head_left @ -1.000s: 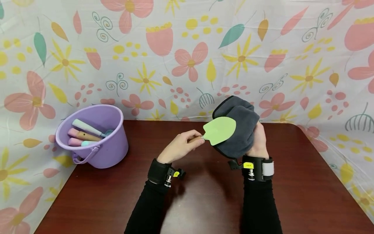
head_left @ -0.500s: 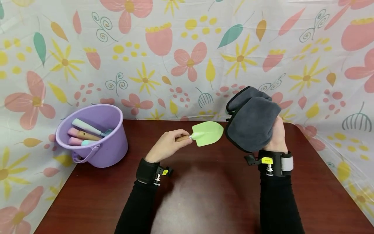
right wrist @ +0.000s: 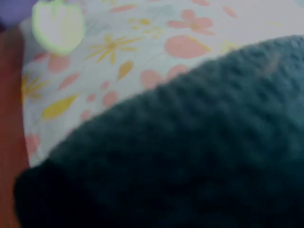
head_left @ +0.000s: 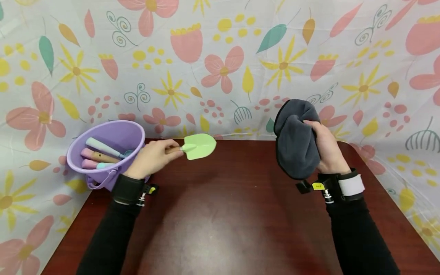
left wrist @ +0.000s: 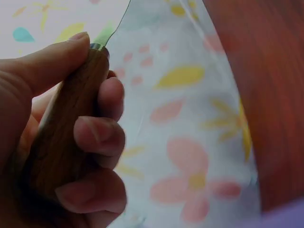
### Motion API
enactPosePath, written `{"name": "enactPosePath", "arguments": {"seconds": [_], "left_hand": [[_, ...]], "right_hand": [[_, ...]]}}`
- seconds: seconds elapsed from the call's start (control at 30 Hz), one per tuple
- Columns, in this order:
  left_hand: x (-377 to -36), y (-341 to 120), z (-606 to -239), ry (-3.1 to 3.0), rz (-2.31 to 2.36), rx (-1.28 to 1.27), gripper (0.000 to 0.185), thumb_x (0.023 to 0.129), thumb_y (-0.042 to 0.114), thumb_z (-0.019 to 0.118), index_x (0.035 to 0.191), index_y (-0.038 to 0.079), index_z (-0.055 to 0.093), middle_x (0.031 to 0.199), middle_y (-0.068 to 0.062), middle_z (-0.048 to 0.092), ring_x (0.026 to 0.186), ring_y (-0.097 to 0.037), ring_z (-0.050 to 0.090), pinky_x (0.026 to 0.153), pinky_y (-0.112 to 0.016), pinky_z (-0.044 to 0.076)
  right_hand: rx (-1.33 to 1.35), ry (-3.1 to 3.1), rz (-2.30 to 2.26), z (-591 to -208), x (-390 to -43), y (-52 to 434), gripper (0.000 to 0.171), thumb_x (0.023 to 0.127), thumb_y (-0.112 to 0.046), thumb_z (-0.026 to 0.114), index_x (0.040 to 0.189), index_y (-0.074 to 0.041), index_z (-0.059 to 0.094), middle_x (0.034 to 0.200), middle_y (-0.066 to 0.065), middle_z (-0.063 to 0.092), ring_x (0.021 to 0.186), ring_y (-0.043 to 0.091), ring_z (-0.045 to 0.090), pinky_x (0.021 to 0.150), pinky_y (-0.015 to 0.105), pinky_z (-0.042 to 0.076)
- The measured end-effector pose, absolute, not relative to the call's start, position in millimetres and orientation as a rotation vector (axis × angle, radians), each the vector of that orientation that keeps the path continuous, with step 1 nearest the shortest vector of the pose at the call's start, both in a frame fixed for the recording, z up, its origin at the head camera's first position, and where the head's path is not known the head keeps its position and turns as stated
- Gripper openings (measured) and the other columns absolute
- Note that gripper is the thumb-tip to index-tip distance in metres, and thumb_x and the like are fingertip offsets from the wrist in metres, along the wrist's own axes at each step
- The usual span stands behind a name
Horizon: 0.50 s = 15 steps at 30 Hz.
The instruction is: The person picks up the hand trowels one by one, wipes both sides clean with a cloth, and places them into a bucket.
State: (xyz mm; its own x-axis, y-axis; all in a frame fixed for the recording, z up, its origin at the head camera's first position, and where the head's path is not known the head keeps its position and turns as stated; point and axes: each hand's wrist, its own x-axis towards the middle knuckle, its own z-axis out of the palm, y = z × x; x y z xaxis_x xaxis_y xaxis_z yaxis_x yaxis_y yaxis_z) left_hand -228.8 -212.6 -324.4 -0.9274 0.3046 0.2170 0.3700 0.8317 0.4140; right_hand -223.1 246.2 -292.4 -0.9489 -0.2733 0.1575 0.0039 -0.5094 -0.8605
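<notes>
While both hands are lifted above the table, these things are seen:

Bucket: a purple bucket (head_left: 113, 160) stands at 9 o'clock on the dark red table (head_left: 233, 214), tilted a little, its handle hanging down at the front.
Inside the bucket: several small tools (head_left: 101, 156) lie with their handles up; one handle is pale blue, one pink with a wooden part, one pink with a blue end. How many exactly I cannot tell.
Writing: a small yellow tag (head_left: 318, 186) sits on the right wrist band, but its print is too small to read.
Left hand: the left hand (head_left: 151, 157) is closed around the wooden handle of a green trowel (head_left: 198, 146). In the left wrist view the thumb lies along the top of the wood and the other fingers (left wrist: 97, 137) curl under it.
Trowel place: it is in the air at about 11 o'clock of the table, its blade pointing to 3 o'clock, and the hand is just beside the rim of the bucket.
Right hand: the right hand (head_left: 326, 149) grips a dark grey cloth (head_left: 295, 141), bunched, the fingers wrapped over its side. It is held up at about 2 o'clock, well apart from the trowel.
Right wrist view: the cloth fills most of it, and the green blade shows blurred at 10 o'clock.
Behind: a flowered sheet (head_left: 220, 68) hangs around the table.
</notes>
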Motion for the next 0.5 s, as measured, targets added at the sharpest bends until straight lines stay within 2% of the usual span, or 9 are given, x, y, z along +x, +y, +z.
{"name": "enactPosePath", "arguments": {"seconds": [0.1, 0.2, 0.37, 0.5], "left_hand": [[-226, -231, -308, -2.848, -0.583, -0.49, 0.033, 0.093, 0.049, 0.064, 0.108, 0.02, 0.07, 0.092, 0.0, 0.069, 0.08, -0.024, 0.063, 0.069, -0.046, 0.047], [-221, -251, -292, -2.849, -0.514, -0.442, 0.037, 0.093, 0.052, 0.061, 0.109, 0.02, 0.07, 0.094, -0.002, 0.069, 0.082, -0.029, 0.063, 0.066, -0.049, 0.046], [-212, -287, -273, -2.869, -0.511, -0.396, 0.039, 0.094, 0.053, 0.059, 0.111, 0.019, 0.07, 0.094, -0.001, 0.068, 0.077, -0.023, 0.061, 0.067, -0.045, 0.044], [-206, -313, -265, -2.881, -0.533, -0.345, 0.043, 0.094, 0.051, 0.059, 0.116, 0.014, 0.069, 0.103, -0.008, 0.068, 0.085, -0.026, 0.063, 0.074, -0.048, 0.045]], "right_hand": [[-0.358, 1.835, -2.44, -295, -225, 250, 0.044, 0.105, -0.024, 0.047, 0.146, -0.012, 0.036, 0.129, 0.007, 0.046, 0.1, 0.016, 0.062, 0.082, 0.028, 0.052], [-0.296, 2.084, -2.322, -301, -227, 254, 0.051, 0.103, -0.027, 0.052, 0.149, -0.013, 0.034, 0.123, 0.009, 0.05, 0.088, 0.017, 0.064, 0.072, 0.029, 0.054], [-0.212, 2.332, -2.159, -313, -228, 259, 0.047, 0.101, -0.034, 0.055, 0.139, -0.01, 0.042, 0.117, 0.009, 0.052, 0.084, 0.016, 0.063, 0.069, 0.028, 0.053], [-0.192, 2.531, -1.998, -322, -227, 262, 0.047, 0.101, -0.039, 0.053, 0.137, -0.011, 0.044, 0.114, 0.009, 0.053, 0.082, 0.016, 0.062, 0.066, 0.028, 0.052]]}}
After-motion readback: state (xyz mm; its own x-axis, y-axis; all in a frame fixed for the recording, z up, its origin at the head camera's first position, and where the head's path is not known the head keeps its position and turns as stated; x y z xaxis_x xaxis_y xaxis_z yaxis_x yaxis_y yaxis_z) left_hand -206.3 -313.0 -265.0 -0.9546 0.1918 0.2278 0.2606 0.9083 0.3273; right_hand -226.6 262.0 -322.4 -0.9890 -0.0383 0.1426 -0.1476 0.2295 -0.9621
